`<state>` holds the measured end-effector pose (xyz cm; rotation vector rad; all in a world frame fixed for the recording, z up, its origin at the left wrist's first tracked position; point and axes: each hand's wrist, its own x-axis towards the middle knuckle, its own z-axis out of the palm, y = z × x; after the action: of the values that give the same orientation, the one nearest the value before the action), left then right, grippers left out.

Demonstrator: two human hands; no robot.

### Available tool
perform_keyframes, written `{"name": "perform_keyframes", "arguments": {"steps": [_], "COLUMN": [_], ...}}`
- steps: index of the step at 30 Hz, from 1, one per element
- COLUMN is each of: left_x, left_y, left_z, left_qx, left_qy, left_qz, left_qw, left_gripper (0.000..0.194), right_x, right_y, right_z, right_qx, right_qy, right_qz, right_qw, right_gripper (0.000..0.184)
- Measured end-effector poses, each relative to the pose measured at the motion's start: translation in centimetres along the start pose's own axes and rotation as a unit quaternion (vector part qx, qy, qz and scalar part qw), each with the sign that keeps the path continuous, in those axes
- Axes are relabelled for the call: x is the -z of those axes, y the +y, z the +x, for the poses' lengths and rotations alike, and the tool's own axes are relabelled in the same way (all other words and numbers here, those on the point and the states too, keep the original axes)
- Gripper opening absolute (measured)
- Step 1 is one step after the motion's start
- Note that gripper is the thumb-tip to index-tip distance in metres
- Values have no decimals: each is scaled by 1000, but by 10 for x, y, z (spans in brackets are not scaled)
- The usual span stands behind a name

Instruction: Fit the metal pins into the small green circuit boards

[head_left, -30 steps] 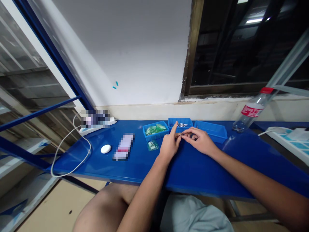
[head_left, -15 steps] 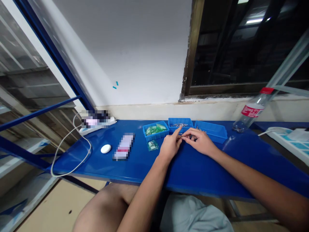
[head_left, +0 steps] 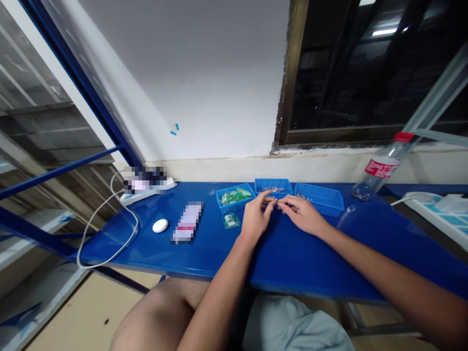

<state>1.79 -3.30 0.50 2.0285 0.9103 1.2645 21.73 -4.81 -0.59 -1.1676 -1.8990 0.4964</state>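
Note:
My left hand and my right hand meet fingertip to fingertip over the blue table, just in front of the middle blue bin that holds small metal parts. Both hands pinch a tiny metal part between them; it is too small to name. A blue bin of green plastic pieces stands left of my left hand. One small green bag lies on the table beside that hand. A third blue bin sits behind my right hand.
A clear plastic bottle with a red cap and label leans at the back right. A white round object, a blurred flat item, and a white power strip with its cable lie on the left. A white tray sits far right.
My left index finger, raised a second ago, has curled down to join the pinch. Both hands have edged slightly toward the bins.

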Motion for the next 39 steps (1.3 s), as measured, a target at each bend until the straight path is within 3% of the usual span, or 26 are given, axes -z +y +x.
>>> {"name": "perform_keyframes", "arguments": {"steps": [3,8,15,21,30,39], "left_x": [1,1,-2,-3,-4,-4], "left_y": [3,2,-9,-13,-15,-10], "left_z": [0,0,-3,-3,-4,-5], "left_qx": [4,-6,-78,-72,-56,-79], "left_qy": [-7,-9,-127,-159,-157,-155], "left_qz": [3,66,192,225,219,231], "left_qw": [1000,998,970,959,961,957], "left_gripper": [34,32,28,32,31,30], "right_x": [-2,0,3,4,7,3], "right_y": [3,8,-1,0,3,13], "right_z": [0,0,-1,1,2,6], "right_qx": [4,-50,-116,-111,-126,-158], "right_qy": [-9,38,89,95,99,122], "right_qz": [-3,8,60,75,92,209], "right_qw": [1000,998,987,986,983,958], "right_gripper": [34,33,44,48,51,50]}}
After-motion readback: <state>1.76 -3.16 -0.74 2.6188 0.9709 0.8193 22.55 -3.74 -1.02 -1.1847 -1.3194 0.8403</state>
